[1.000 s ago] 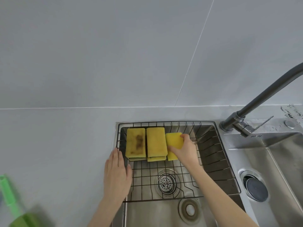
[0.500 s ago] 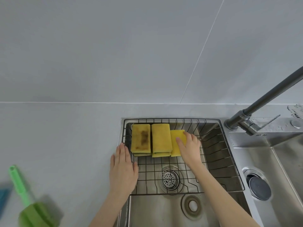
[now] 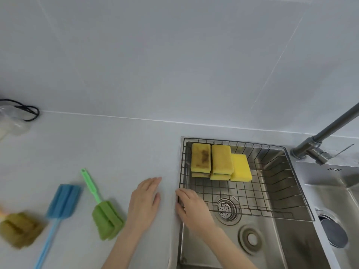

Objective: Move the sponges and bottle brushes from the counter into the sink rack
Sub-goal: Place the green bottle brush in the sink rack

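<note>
Brushes lie on the counter (image 3: 116, 144), all to the left of both hands; sponges are already in the rack.

Far left: olive brush (image 3: 19, 229), blurred, head only in view, handle cut by the frame edge. Next right: blue brush (image 3: 63, 200), head toward the wall, handle running down and left to the bottom edge. Next right: green brush (image 3: 106, 219), head near the counter's front, thin handle pointing up and left toward the wall. Its long axis runs diagonally, head end nearest the person.

Left hand (image 3: 144, 203) rests flat on the counter, fingers spread loosely, palm down, holding nothing. Green brush head sits just beside its wrist, on the left. Right hand (image 3: 191, 208) rests at the left rim of the rack (image 3: 272, 212), fingers curled over the wire edge, grip otherwise empty.

Rack sits in the sink (image 3: 291, 241). Five sponges (image 3: 221, 159) visible along its far left end: two stacks of two, plus one bright yellow sponge touching the right stack.

Judgement: sponge part looks done; three brushes remain. Left hand is clearly nearer, with the green brush head lying directly to its left. Coming move probably needs a short leftward reach, grip closing across the handle just above the head, then a carry rightward over the rim. Right hand would have to cross the left to reach any brush.
</note>
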`<state>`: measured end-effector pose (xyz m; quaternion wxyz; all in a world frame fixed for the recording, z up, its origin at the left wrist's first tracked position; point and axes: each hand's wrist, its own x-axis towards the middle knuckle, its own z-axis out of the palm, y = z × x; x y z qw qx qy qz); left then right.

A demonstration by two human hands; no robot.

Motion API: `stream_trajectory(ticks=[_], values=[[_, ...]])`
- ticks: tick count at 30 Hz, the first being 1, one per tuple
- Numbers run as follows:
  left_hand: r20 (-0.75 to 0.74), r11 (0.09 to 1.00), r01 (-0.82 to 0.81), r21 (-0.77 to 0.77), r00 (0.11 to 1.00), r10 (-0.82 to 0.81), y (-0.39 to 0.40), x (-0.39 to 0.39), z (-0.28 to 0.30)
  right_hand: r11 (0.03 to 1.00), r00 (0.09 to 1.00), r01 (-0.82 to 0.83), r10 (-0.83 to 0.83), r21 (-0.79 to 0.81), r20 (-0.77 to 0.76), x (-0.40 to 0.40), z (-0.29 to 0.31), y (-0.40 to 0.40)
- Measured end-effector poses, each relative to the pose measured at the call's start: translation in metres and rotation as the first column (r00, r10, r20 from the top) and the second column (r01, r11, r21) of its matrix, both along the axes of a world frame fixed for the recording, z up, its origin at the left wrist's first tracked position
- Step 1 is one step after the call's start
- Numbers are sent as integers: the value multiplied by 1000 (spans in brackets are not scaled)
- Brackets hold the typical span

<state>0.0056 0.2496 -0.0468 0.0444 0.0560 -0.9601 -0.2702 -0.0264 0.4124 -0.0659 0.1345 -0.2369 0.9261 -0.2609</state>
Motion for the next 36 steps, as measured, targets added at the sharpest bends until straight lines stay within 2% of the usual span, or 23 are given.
stream_trajectory(ticks=[4, 6, 11, 14, 16, 19, 24, 26, 28, 29, 31, 33, 34, 35, 36], values=[[46, 989, -123, -88, 991, 127, -54, 48, 0, 996, 998, 54, -52, 64, -41, 15, -3, -13], [98, 988, -124, -94, 986, 133, -76, 60, 5, 992, 993, 91, -84, 83, -88, 18, -3, -18], [219, 995, 59, -75, 975, -41, -115, 68, 13, 979, 977, 190, -181, 78, -114, 24, -2, -33], [343, 959, 236, -154, 923, -173, -126, 66, 10, 970, 970, 235, -229, 69, -83, 29, -4, -38], [373, 932, 312, -186, 900, -227, -129, 68, 6, 964, 964, 259, -254, 64, -72, 32, -5, -40], [233, 927, 341, -153, 924, -302, -135, 71, -6, 958, 959, 279, -275, 57, -73, 35, -8, -43], [-30, 904, 351, -246, 929, -369, -131, 67, 3, 957, 956, 286, -281, 57, -79, 36, -11, -44], [-138, 931, 332, -154, 926, -353, -118, 57, 26, 957, 957, 285, -281, 59, -72, 37, -9, -44], [-244, 945, 320, 68, 924, -295, -102, 49, 59, 960, 963, 268, -265, 83, -41, 32, -5, -44], [-254, 923, 313, 224, 933, -254, -93, 45, 77, 963, 967, 253, -252, 97, -21, 29, -2, -43], [-240, 807, 270, 525, 957, -164, -75, 39, 109, 964, 965, 256, -259, 68, 43, 21, 10, -39], [-228, 625, 231, 745, 970, -87, -59, 31, 129, 929, 925, 360, -343, -89, 163, 16, 27, -33], [-225, 527, 223, 820, 972, -60, -52, 26, 132, 860, 875, 462, -403, -216, 267, 15, 35, -29], [-217, 441, 211, 873, 975, -36, -43, 19, 132, 732, 800, 582, -437, -353, 412, 13, 44, -22], [-204, 384, 192, 903, 979, -9, -38, 14, 132, 553, 712, 690, -406, -466, 573, 12, 52, -17]])
